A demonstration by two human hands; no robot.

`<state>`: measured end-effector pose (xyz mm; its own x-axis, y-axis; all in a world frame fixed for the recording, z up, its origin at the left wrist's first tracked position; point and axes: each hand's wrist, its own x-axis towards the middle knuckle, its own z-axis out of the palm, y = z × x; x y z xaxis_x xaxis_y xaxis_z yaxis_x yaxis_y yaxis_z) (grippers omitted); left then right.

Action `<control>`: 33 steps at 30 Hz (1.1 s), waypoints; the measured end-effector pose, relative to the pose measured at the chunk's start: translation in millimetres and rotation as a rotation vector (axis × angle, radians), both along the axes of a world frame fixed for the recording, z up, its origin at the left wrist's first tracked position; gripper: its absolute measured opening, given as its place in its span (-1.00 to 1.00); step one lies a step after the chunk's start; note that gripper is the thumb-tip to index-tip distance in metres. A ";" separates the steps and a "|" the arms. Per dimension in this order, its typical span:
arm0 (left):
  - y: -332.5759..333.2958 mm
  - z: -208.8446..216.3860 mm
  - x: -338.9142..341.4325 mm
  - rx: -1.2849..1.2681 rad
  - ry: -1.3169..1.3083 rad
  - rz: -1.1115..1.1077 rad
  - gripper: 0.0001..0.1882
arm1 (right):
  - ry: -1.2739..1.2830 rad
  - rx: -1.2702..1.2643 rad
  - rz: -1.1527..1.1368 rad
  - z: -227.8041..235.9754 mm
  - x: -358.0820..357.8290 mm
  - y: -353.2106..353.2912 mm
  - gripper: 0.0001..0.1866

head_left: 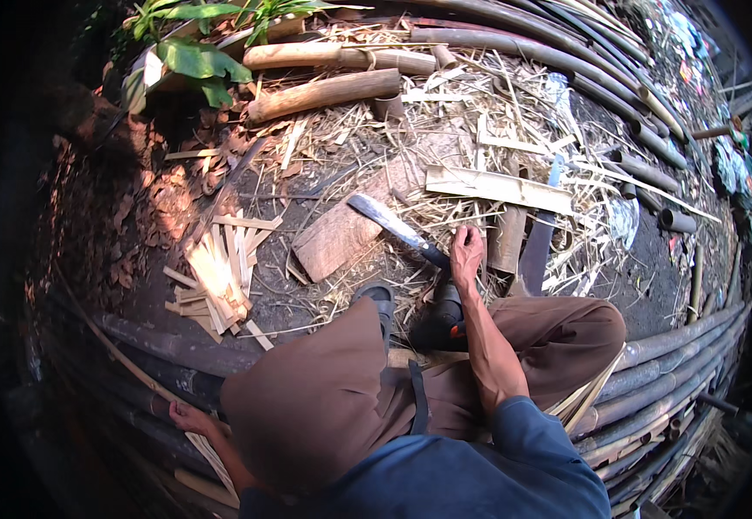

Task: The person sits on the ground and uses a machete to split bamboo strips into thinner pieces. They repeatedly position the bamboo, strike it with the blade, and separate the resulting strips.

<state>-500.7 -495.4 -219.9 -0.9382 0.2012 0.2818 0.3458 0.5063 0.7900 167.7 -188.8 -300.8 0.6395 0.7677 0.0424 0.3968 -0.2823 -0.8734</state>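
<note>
My right hand [467, 249] is closed at the end of the dark handle of a machete [389, 221], and that end is hidden in the fist. The machete's pale blade points up and left over a thick wooden board [341, 235] on the ground. Down at the left, beside my knee, my left hand [189, 418] is closed with its fingertips on a long thin bamboo strip [113, 344]. Just beyond my right hand lies a split bamboo piece [497, 188], resting across a bamboo tube [507, 239]. Next to the tube is a dark, long flat blade [536, 253].
A pile of short bamboo slats [224, 272] lies left of the board. Cut bamboo lengths [324, 92] and shavings cover the far ground. Stacked bamboo poles [653, 381] run beneath and behind me. Other poles [549, 54] lie at the far right. Green leaves [194, 56] stand far left.
</note>
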 end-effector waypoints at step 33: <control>435.6 117.0 394.4 0.369 -1.305 -1.276 -0.26 | -0.382 -0.139 0.534 25.5 -31.7 -41.7 -0.59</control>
<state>-106.3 -59.8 -102.9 0.0796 0.9737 -0.2133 -0.5083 0.2237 0.8316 136.0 -230.5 -275.3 0.1305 0.9891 0.0678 0.7870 -0.0617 -0.6138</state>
